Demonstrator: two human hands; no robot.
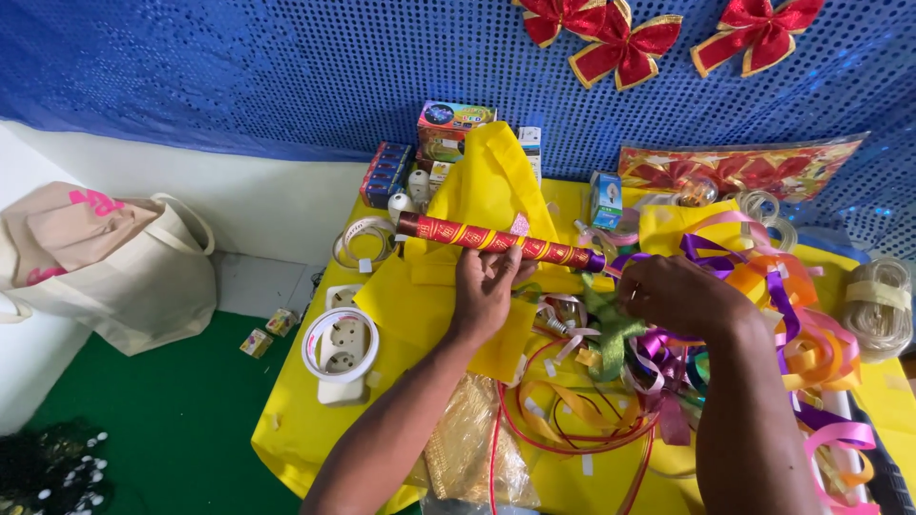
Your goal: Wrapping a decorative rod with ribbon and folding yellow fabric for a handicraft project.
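Note:
My left hand (485, 286) grips the middle of a red and gold patterned roll (477, 236) that lies level over a yellow table cloth (296, 420). My right hand (673, 291) is closed at the roll's right end, where purple ribbon (701, 256) meets it. Under both hands lies a tangle of curled ribbons (801, 343) in orange, pink, purple, green and red. A yellow cloth bag (487, 181) stands just behind the roll.
A white power strip (342, 355) with a tape ring on it sits left of my left arm. Small boxes (448, 129) stand at the back. Red bows (625, 43) hang on the blue sequin wall. A cream tote bag (124, 272) rests on the green floor.

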